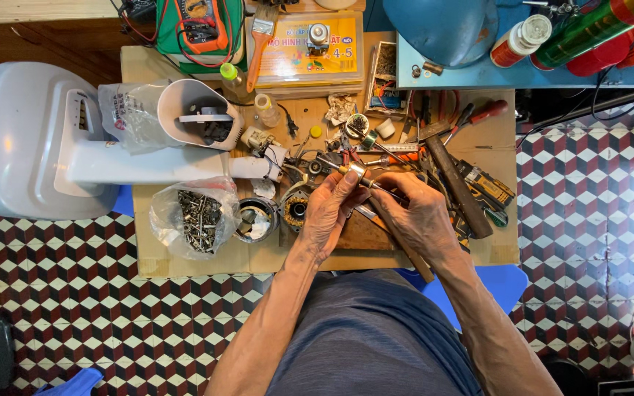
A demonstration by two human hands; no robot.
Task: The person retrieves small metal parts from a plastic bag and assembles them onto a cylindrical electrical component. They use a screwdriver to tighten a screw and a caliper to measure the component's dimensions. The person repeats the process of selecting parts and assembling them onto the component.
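Observation:
My left hand (329,211) pinches a small round metal part (356,172), a rotor on a thin shaft, between thumb and fingertips. My right hand (414,213) grips the other end, where a thin metal rod (381,188) runs toward the part. Both hands meet above a wooden block (361,233) on a low cardboard-covered table (185,260). Just left of my left hand lies a motor stator with copper windings (295,209).
A white fan base and stand (45,143) lie at left. A plastic bag of screws (196,218), a small tin (254,220), pliers, screwdrivers, a hammer (456,180), a brush (260,40), a multimeter (198,26) and a yellow parts box (306,48) crowd the table. Patterned floor tiles surround it.

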